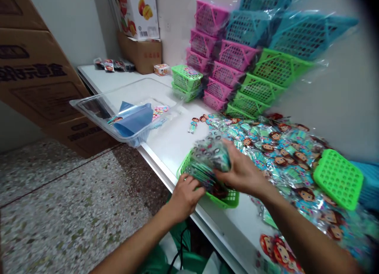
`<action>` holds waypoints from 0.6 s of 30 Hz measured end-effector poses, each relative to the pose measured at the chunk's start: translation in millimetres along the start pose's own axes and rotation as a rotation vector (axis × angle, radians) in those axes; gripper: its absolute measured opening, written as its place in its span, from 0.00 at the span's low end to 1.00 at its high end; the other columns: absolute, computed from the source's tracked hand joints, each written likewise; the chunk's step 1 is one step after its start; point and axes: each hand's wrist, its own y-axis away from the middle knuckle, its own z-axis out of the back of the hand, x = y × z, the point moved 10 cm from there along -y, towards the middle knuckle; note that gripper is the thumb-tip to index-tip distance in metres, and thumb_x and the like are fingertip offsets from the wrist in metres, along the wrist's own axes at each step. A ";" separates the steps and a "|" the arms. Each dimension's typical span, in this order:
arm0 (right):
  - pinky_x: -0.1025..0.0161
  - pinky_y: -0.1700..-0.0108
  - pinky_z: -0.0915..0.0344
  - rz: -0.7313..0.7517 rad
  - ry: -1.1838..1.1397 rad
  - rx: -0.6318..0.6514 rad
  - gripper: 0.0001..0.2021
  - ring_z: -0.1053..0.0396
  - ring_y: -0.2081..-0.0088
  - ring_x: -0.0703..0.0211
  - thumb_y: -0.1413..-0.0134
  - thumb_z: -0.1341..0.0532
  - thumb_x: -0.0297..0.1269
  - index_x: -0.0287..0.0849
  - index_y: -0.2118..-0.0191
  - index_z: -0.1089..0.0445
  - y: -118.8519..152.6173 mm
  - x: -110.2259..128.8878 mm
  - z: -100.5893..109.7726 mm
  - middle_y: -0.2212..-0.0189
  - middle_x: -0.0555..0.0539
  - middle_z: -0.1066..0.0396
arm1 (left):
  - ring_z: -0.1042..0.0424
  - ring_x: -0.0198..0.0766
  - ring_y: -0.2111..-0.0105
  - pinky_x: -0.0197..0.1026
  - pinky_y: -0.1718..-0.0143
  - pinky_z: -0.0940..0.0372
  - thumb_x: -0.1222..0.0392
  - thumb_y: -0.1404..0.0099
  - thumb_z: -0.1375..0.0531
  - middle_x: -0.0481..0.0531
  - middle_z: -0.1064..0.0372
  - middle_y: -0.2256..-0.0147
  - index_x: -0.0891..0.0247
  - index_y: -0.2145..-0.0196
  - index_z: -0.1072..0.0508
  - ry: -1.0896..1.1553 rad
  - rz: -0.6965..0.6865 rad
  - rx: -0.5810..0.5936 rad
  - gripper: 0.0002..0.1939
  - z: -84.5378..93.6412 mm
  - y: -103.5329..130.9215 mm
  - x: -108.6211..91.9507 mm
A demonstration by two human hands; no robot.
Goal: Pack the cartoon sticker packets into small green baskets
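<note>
A green basket [232, 199] stands near the front edge of the white table, partly filled with small plastic-wrapped packets [204, 175]. My right hand [237, 167] is closed round a bunch of clear-wrapped packets [211, 149], tilted over the basket. At the basket's near left side, my left hand [186, 195] has its fingers bent over the rim, against the packets inside; whether it grips the rim or the packets is unclear. Many wrapped packets with cartoon-girl figures [281, 151] lie in a heap to the right of the basket.
Stacked pink baskets [226, 74], green baskets [263, 88] and blue baskets [302, 33] line the wall. A clear plastic tub [118, 136] with blue pieces sits on the left, overhanging the table edge. A green lid [339, 179] lies on the right. Cardboard boxes [38, 76] stand far left.
</note>
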 end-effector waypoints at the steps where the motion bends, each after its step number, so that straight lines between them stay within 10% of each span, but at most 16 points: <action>1: 0.51 0.50 0.39 0.022 0.107 0.017 0.39 0.36 0.50 0.43 0.58 0.38 0.38 0.40 0.38 0.52 7.3 -0.9 -4.7 0.49 0.39 0.37 | 0.38 0.41 0.64 0.48 0.58 0.46 0.69 0.40 0.50 0.55 0.33 0.67 0.63 0.61 0.29 -0.004 0.005 -0.009 0.13 -4.2 -0.6 -5.4; 18: 0.50 0.55 0.41 -0.037 0.655 0.159 0.38 0.38 0.55 0.39 0.54 0.39 0.33 0.34 0.37 0.54 14.5 -15.2 -82.0 0.53 0.31 0.38 | 0.36 0.42 0.60 0.50 0.57 0.41 0.68 0.38 0.46 0.58 0.33 0.61 0.64 0.46 0.41 0.136 -0.049 -0.230 0.22 9.9 5.4 -14.5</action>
